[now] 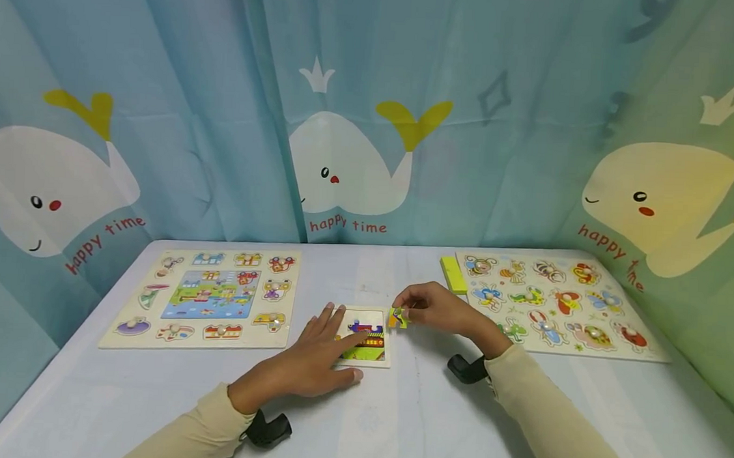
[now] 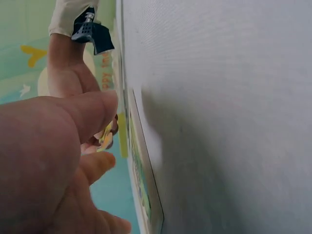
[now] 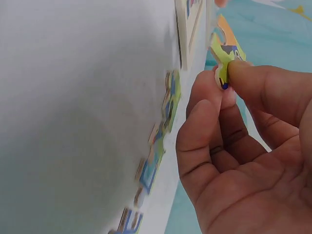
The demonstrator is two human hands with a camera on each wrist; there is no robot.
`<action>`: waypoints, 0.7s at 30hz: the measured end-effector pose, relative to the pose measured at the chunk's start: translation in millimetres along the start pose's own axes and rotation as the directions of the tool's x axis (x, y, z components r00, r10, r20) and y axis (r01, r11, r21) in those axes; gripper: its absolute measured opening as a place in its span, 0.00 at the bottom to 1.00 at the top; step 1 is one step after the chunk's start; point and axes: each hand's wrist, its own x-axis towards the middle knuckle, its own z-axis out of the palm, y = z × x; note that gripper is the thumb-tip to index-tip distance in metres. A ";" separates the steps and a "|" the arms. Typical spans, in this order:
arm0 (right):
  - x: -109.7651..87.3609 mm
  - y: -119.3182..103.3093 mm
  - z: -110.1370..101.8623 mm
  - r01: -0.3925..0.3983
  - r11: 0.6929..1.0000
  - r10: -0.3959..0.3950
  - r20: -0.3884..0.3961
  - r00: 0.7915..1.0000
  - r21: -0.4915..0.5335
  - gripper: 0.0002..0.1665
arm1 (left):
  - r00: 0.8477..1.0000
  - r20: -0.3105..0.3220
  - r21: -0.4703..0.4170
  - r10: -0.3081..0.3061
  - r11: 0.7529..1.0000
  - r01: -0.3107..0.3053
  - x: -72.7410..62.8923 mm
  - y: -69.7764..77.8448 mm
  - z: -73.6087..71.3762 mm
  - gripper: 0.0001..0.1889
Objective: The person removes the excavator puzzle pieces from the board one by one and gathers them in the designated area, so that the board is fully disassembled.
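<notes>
A small square jigsaw puzzle (image 1: 367,355) with a pale wooden frame lies in the middle of the table, partly filled with colourful pieces. My left hand (image 1: 315,353) rests over its left side, fingers spread, and covers part of it. Just right of the frame, my right hand (image 1: 440,309) pinches a jigsaw piece (image 1: 398,318) between thumb and fingers. In the right wrist view that jigsaw piece (image 3: 226,51) is green, orange and purple, held up off the table. The left wrist view shows the left thumb (image 2: 97,112) close in front, with the puzzle frame (image 2: 146,180) edge-on beyond.
A large vehicle peg puzzle (image 1: 196,338) lies at the left of the table. On the right lies an insect peg puzzle (image 1: 511,303), with a yellow-green block (image 1: 454,275) beside its left edge. A whale-print curtain (image 1: 363,44) hangs behind the table.
</notes>
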 end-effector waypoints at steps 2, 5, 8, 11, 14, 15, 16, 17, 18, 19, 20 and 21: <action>-1.7 1.5 -1.8 -0.009 1.000 0.008 -0.004 1.000 -0.011 0.10 | 1.000 0.027 0.010 0.011 1.000 -0.011 1.0 0.8 -0.4 0.35; -3.4 1.7 -4.4 -0.024 1.000 0.024 0.002 1.000 -0.005 0.11 | 0.998 0.058 0.048 0.012 0.999 -0.015 1.7 0.8 -1.1 0.37; -5.1 1.6 -6.0 -0.040 0.999 0.040 0.012 0.999 0.000 0.11 | 0.998 0.068 0.080 -0.001 0.997 -0.004 2.7 -0.1 -1.0 0.38; -7.3 2.0 -6.5 -0.054 0.998 0.053 0.029 0.998 0.015 0.11 | 0.997 0.081 0.094 -0.010 0.996 0.002 5.1 -0.6 0.7 0.37; -8.7 2.0 -5.8 -0.057 0.998 0.055 0.056 0.997 0.037 0.09 | 0.995 0.096 0.119 -0.022 0.993 0.010 7.8 -0.6 3.3 0.35; -8.9 1.9 -5.4 -0.058 0.997 0.055 0.067 0.996 0.044 0.09 | 0.994 0.102 0.121 -0.028 0.992 0.016 8.5 -0.6 4.0 0.35; -8.7 2.3 -4.8 -0.060 0.997 0.057 0.075 0.996 0.042 0.09 | 0.994 0.107 0.125 -0.036 0.992 0.022 8.9 -0.4 4.4 0.34; -8.7 2.4 -4.4 -0.061 0.997 0.057 0.084 0.995 0.040 0.08 | 0.993 0.110 0.129 -0.042 0.991 0.028 9.0 -0.2 4.7 0.34; -8.6 2.3 -4.2 -0.062 0.997 0.058 0.093 0.994 0.038 0.08 | 0.992 0.115 0.125 -0.049 0.992 0.034 9.2 0.1 4.7 0.34; -8.4 2.8 -4.0 -0.064 0.997 0.061 0.099 0.993 0.032 0.08 | 0.992 0.118 0.119 -0.054 0.992 0.039 9.2 0.4 4.6 0.34; -8.4 2.7 -3.9 -0.069 0.997 0.066 0.102 0.993 0.022 0.08 | 0.991 0.122 0.114 -0.057 0.993 0.043 9.2 0.6 4.4 0.34; -8.3 2.9 -4.0 -0.074 0.997 0.073 0.103 0.992 0.012 0.08 | 0.990 0.125 0.111 -0.059 0.993 0.046 9.2 0.9 4.1 0.34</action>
